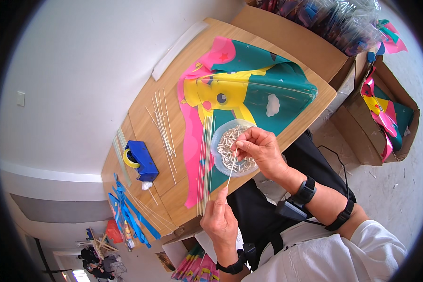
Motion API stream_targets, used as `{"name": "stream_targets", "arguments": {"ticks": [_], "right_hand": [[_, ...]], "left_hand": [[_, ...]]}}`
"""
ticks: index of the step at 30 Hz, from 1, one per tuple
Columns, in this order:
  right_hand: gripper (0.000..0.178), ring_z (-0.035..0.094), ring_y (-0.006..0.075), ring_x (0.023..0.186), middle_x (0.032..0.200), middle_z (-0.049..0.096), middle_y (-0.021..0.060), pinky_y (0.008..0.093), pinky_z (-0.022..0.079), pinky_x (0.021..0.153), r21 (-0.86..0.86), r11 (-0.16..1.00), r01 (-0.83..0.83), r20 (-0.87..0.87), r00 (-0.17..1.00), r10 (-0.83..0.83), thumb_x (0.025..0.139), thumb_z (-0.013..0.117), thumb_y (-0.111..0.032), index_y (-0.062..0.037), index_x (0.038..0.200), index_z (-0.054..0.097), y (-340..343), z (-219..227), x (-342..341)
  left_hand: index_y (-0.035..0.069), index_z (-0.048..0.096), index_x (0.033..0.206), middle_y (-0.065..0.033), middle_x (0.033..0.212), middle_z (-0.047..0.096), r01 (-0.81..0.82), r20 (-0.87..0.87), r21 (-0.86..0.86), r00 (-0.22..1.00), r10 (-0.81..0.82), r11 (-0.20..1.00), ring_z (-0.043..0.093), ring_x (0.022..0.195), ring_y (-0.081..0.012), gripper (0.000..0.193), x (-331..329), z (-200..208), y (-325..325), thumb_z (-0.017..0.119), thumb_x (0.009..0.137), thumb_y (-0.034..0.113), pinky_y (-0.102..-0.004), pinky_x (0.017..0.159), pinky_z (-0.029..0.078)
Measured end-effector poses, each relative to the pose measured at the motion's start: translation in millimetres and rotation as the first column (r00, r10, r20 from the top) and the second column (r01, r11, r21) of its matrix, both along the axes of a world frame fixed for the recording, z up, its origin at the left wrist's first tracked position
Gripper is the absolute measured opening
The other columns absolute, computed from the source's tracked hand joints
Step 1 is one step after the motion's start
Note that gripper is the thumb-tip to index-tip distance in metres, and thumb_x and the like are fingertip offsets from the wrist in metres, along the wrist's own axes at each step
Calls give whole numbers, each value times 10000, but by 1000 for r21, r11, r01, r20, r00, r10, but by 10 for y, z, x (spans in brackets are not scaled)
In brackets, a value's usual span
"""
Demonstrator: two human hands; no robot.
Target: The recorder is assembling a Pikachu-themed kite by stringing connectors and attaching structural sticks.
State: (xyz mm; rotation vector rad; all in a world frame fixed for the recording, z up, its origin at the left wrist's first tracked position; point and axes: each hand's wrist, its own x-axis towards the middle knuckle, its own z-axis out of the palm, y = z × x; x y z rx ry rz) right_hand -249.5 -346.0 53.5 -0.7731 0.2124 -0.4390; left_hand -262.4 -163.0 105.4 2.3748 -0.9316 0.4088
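Observation:
A thin white rod (231, 172) slants between my two hands, over the near side of a bowl. My left hand (219, 223) pinches its lower end near the table edge. Closed on the rod's upper end are the thumb and fingertips of my right hand (262, 151); whether a small tube is there too is hidden. Beneath the right hand stands a clear plastic bowl (215, 144) full of short whitish tubes. Under the bowl spreads a teal, pink and yellow printed plastic sheet (279, 83), partly folded. Several thin rods (204, 164) lie across it beside the bowl.
More loose rods (163, 123) lie left on the wooden table (151, 101), near a blue tape dispenser (147, 164). Blue ribbons (135, 214) hang at the table's left end. Cardboard boxes (359, 134) with printed sheets stand right; wrapped bundles (331, 23) sit at the back.

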Motion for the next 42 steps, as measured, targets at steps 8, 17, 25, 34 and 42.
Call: {"name": "stream_targets", "arguments": {"ticks": [8,17,25,34,42], "right_hand": [[96,601,85,632,746,637,65,224,499,554,-175,981,86,-86,991,-102,906,571,-59,20,854,589,-13,-100,25],[119,575,78,645,779,651,52,200,504,632,10,1000,-16,-110,994,17,867,621,-32,3,976,652,-78,-135,-13],[169,605,105,652,793,662,73,216,520,634,149,985,-87,-93,991,102,851,640,-34,38,1004,653,-68,-92,-47],[126,624,101,669,797,665,69,205,517,608,137,986,-99,-65,992,109,858,632,-29,36,961,662,-56,-57,-59],[127,595,83,661,774,658,50,205,498,626,-56,998,-35,-84,996,31,847,644,-29,33,950,684,-60,-31,-76]], "left_hand": [[94,657,1108,-85,619,461,-16,22,-22,1000,17,1000,518,524,-253,401,-3,-12,29,595,758,-94,-364,488,421],[91,655,1104,-92,624,479,-16,20,-26,1000,17,1000,526,529,-264,397,-21,-22,31,583,764,-100,-371,487,421],[85,666,1081,-95,635,489,-24,-7,-57,1000,23,998,539,529,-264,368,-36,-24,-8,589,767,-91,-361,484,429],[84,663,1091,-96,639,486,-13,-7,-44,1000,13,999,538,532,-264,376,-30,-25,-10,584,763,-83,-367,483,427],[91,663,1087,-81,611,479,-10,33,22,999,9,1000,531,509,-262,408,-15,17,-3,584,734,-97,-370,469,421]]}}
